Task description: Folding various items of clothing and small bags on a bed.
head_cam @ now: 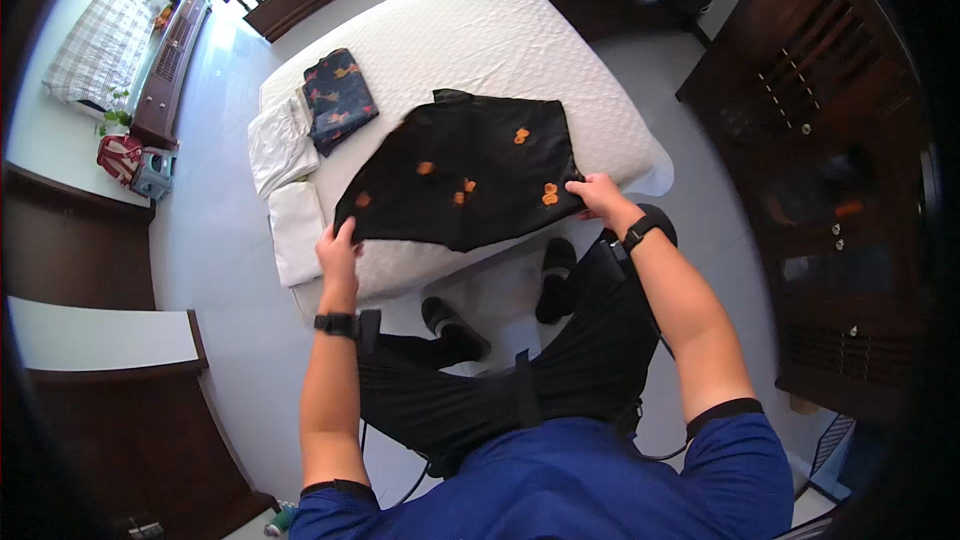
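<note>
A black garment (487, 165) with orange flower motifs lies spread over the near part of a white quilted mattress (480, 30). My left hand (341, 251) grips its near left corner, and my right hand (600, 199) pinches its edge on the right. What kind of garment it is, I cannot tell. Beyond my left hand sits a folded dark blue patterned cloth (339, 97). Two folded white cloths, one farther off (281, 146) and one nearer (294, 232), rest along the mattress's left side.
A dark wooden cabinet (817, 165) stands on the right, past a strip of tiled floor (712, 202). Dark wooden furniture (135, 435) lines the near left. At the far left are a stool (155, 172) and a red-and-white bag (120, 156). My feet are beside the mattress's near edge.
</note>
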The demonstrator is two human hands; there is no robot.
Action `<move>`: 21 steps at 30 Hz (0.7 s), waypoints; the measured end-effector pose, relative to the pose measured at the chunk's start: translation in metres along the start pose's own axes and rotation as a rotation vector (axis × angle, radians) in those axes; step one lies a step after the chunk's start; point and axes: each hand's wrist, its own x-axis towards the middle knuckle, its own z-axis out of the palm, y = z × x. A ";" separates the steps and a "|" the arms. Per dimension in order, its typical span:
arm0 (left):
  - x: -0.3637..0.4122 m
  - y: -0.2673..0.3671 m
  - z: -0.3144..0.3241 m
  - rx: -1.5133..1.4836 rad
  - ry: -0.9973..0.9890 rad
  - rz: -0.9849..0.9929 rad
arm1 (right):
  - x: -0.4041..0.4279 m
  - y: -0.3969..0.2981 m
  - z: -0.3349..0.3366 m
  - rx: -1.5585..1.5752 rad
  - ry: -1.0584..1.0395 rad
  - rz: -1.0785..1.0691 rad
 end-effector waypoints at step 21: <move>-0.042 -0.043 -0.091 0.874 -0.403 0.200 | -0.070 -0.041 -0.056 -0.050 0.228 -0.363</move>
